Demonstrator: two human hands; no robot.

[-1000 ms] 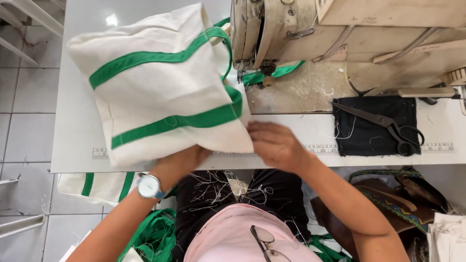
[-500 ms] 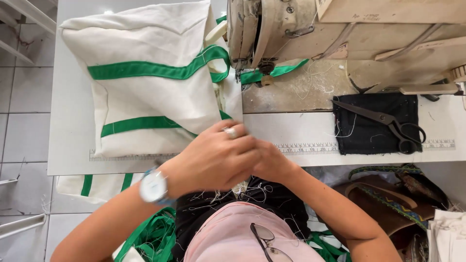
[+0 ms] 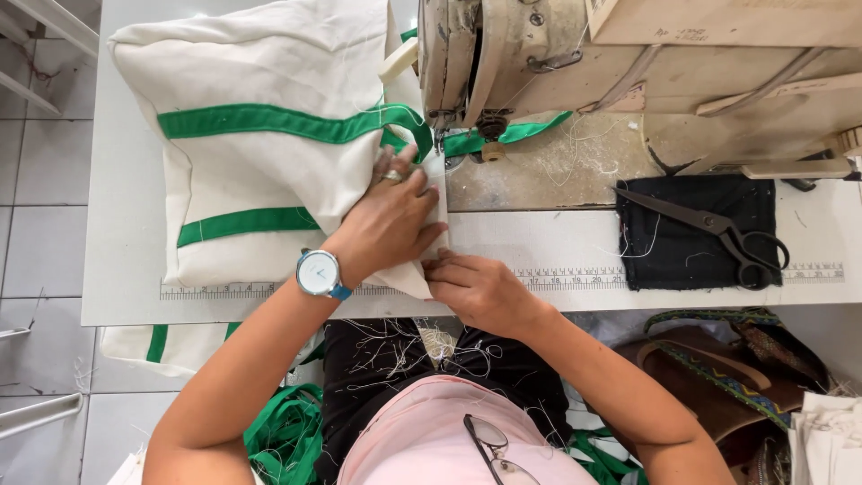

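My left hand (image 3: 388,220) lies flat with fingers spread on the white bag (image 3: 260,171) on the bench (image 3: 126,269), close below the sewing machine (image 3: 503,63) needle, while my right hand (image 3: 476,289) pinches the bag's near edge.

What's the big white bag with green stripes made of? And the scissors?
The bag looks like thick cream canvas: matte, woven, softly creased, with green fabric tape sewn on. The scissors look like dark metal, dull and hard-edged, though the finish is hard to tell.
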